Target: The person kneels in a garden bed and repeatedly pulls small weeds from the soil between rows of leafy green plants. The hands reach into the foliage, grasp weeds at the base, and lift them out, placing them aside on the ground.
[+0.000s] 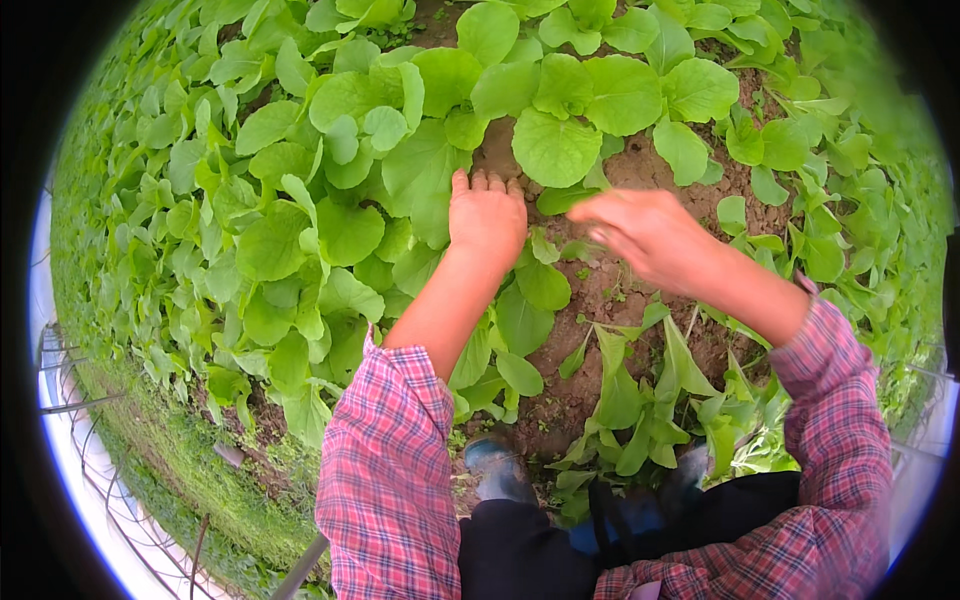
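Note:
Both my hands are over a bed of leafy green vegetable plants (555,146). My left hand (489,214) reaches down at the middle, back upward, its fingertips at the soil among the leaves; whether it grips a stem cannot be told. Just right of it, my right hand (645,232) is blurred, its thumb and fingers close together beside a low leaf (562,199); what is between them is not clear. Brown soil (637,169) shows between the plants around both hands. Nearer my feet lie loose-looking, limp leafy plants (626,390).
Dense leafy plants (277,240) spread to the left, with more on the right. My shoes (495,465) stand at the bed's near edge. A grey pole (300,566) and thin metal rods (82,405) are at the lower left, beside a grassy strip (195,472).

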Demonstrator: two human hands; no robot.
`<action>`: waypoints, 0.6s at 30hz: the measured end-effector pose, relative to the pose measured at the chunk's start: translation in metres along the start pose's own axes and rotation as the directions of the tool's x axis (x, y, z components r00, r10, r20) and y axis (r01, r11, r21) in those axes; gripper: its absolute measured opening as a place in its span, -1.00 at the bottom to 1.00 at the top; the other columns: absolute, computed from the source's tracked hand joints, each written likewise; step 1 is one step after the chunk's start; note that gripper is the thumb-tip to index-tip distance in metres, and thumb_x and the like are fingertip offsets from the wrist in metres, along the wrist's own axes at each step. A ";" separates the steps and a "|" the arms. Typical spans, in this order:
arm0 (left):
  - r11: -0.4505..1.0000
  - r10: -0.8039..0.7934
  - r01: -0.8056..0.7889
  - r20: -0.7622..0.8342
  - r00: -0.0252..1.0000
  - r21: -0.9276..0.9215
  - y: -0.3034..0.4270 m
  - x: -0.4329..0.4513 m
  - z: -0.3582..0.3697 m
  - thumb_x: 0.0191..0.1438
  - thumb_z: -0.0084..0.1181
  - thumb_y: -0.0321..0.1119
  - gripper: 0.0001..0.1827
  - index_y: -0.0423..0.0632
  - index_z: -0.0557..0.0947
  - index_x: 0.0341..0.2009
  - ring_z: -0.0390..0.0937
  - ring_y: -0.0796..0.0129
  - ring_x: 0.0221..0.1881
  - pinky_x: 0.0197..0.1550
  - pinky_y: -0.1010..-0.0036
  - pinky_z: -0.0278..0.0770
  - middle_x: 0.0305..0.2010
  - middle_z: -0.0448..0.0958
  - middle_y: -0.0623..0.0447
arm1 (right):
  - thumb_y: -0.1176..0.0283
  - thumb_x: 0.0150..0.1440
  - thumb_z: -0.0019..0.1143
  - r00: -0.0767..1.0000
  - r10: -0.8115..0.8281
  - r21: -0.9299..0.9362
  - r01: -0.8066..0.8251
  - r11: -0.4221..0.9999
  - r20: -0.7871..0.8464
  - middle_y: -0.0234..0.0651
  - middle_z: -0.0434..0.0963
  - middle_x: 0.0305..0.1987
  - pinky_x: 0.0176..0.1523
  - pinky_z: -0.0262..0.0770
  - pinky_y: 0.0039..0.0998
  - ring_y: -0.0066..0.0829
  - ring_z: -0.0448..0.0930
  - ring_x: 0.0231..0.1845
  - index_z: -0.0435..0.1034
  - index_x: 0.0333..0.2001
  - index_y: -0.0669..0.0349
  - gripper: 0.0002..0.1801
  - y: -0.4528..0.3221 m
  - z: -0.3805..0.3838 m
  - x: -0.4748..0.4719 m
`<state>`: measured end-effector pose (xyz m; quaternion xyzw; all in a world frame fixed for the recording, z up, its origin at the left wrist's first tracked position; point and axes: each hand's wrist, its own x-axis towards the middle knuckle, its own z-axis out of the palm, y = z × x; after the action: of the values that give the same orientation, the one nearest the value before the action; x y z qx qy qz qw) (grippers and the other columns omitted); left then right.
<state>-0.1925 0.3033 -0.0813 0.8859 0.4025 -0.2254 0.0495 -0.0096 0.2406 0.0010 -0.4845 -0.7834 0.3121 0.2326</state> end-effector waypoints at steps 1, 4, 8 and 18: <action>1.000 -0.003 0.004 -0.012 1.000 0.017 0.003 -0.005 -0.001 -0.03 0.05 -0.06 -0.40 -0.07 0.38 0.10 0.19 0.20 0.23 0.25 0.11 0.03 0.16 0.31 -0.05 | 0.54 0.06 -0.01 0.979 0.149 -0.018 -0.148 0.989 0.141 -0.03 0.51 -0.30 -0.31 0.45 -0.26 -0.15 0.55 -0.34 0.38 -0.15 0.27 -0.77 0.001 0.013 0.029; 1.000 -0.022 0.022 0.008 1.000 0.019 0.006 -0.027 -0.012 -0.08 0.15 0.02 -0.35 -0.04 0.39 0.07 0.22 0.22 0.21 0.23 0.12 0.11 0.12 0.34 -0.01 | 0.57 0.04 -0.08 0.847 0.453 -0.119 -0.438 0.891 0.278 -0.03 0.52 -0.27 -0.19 0.47 -0.21 -0.09 0.54 -0.21 0.31 0.00 0.22 -0.61 0.027 0.058 0.095; 0.992 -0.056 0.060 0.039 0.998 -0.113 -0.005 -0.059 -0.019 -0.06 0.13 0.02 -0.36 -0.02 0.38 0.08 0.26 0.22 0.19 0.20 0.14 0.16 0.09 0.38 -0.01 | 0.57 -0.01 -0.11 0.806 0.472 -0.379 -0.337 0.862 0.357 -0.05 0.50 -0.16 -0.14 0.47 -0.19 -0.08 0.52 -0.14 0.15 0.15 0.02 -0.42 0.037 0.087 0.125; 0.959 -0.073 0.050 -0.075 0.995 -0.279 -0.012 -0.075 -0.011 -0.04 0.12 0.01 -0.34 -0.07 0.35 0.10 0.24 0.15 0.20 0.18 0.21 0.19 0.12 0.36 -0.07 | 0.45 0.10 -0.07 0.862 0.468 0.135 -0.449 0.883 -0.195 -0.08 0.54 -0.26 -0.15 0.45 -0.31 -0.25 0.55 -0.34 0.10 0.24 0.03 -0.42 0.098 0.084 0.157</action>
<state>-0.2407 0.2623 -0.0374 0.8661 0.4590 -0.1308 0.1487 -0.0714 0.3935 -0.1178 -0.6783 -0.6008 0.3353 0.2580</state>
